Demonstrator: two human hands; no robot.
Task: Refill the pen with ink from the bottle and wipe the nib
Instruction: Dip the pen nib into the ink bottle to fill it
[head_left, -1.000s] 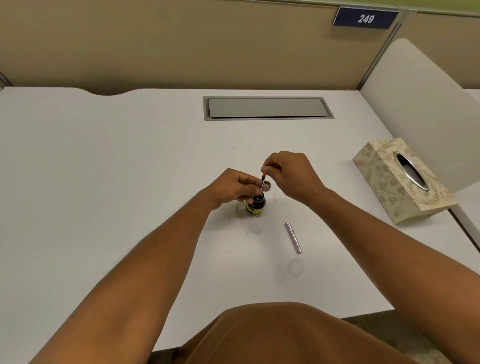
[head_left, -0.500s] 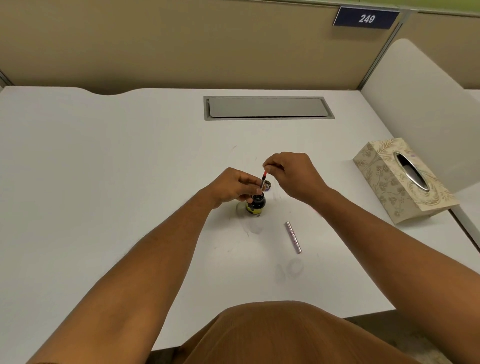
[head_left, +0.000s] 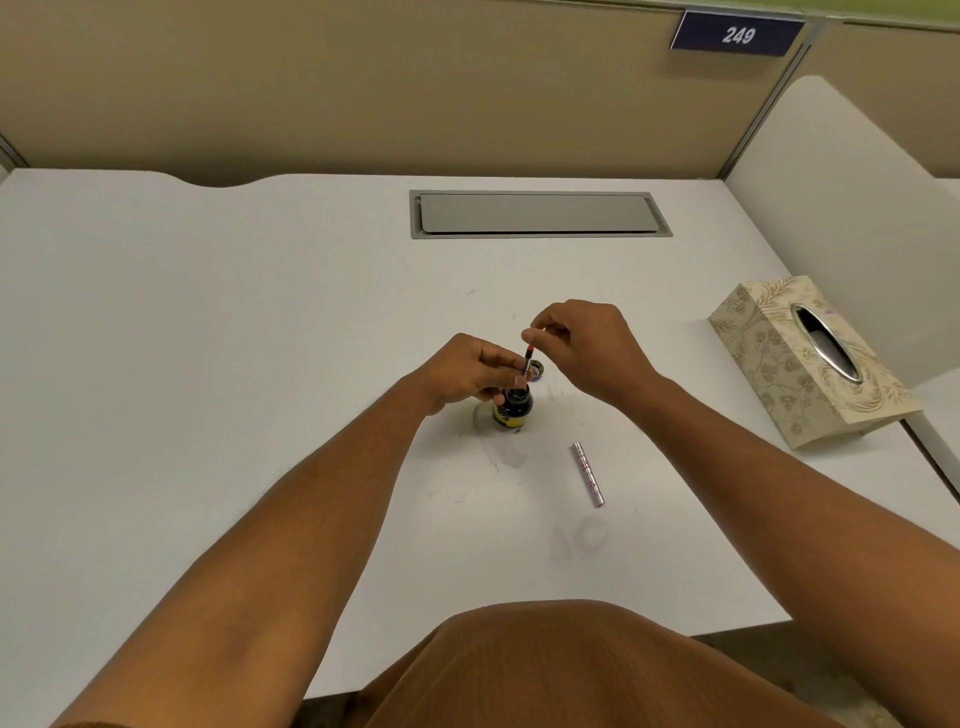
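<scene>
The pen (head_left: 528, 358) stands tip-down in the open ink bottle (head_left: 513, 406), so filling looks under way. The right hand (head_left: 582, 347) pinches the pen's top. The left hand (head_left: 467, 370) grips the bottle. The bottle cap (head_left: 536, 370) lies just behind the bottle, the silver pen barrel (head_left: 588, 474) near its front. Wiping is still to do; the tissue box (head_left: 810, 364) waits well off to the bottle's right.

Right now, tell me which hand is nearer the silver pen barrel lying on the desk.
Right. The right hand pinches the pen's top, up beyond the barrel; the left hand grips the ink bottle, farther off to the left.
</scene>
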